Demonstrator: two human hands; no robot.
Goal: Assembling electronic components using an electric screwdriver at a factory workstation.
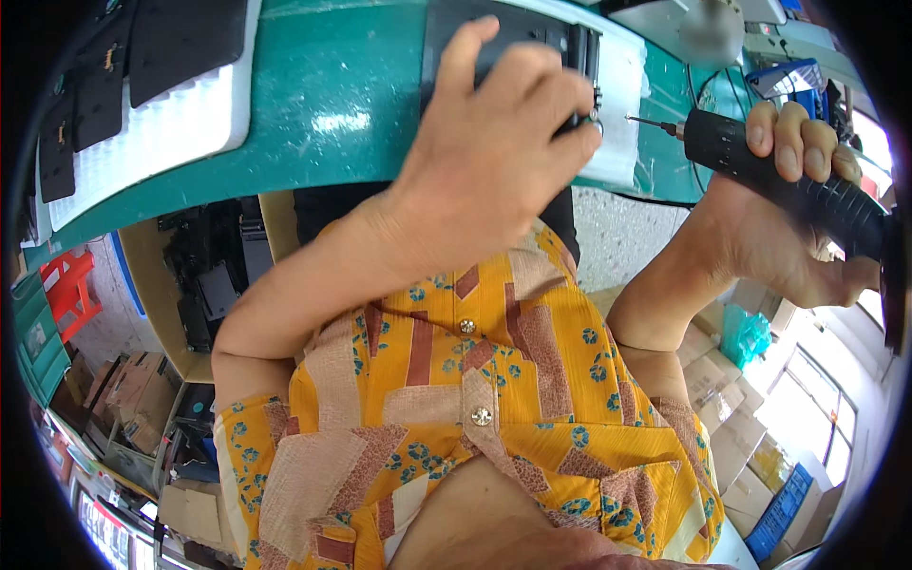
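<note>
My right hand (793, 180) is wrapped round a black electric screwdriver (736, 147), held over the right side of the bench. Its thin bit (655, 123) points left, toward my other hand. My left hand (503, 142) is over a flat black plastic part (446, 43) on the bench, back of the hand up. Thumb and forefinger close together at that part's right edge, beside some small dark fittings; what they pinch is mostly hidden. One finger stands out away from the rest.
Black panels (185, 43) lie on white foam sheeting (214, 133) at the left of the green bench (323, 114). More white sheeting (617, 85) lies beside the part. Below the bench, a cardboard box (152, 275) holds black parts. Cables (703, 90) trail at the right.
</note>
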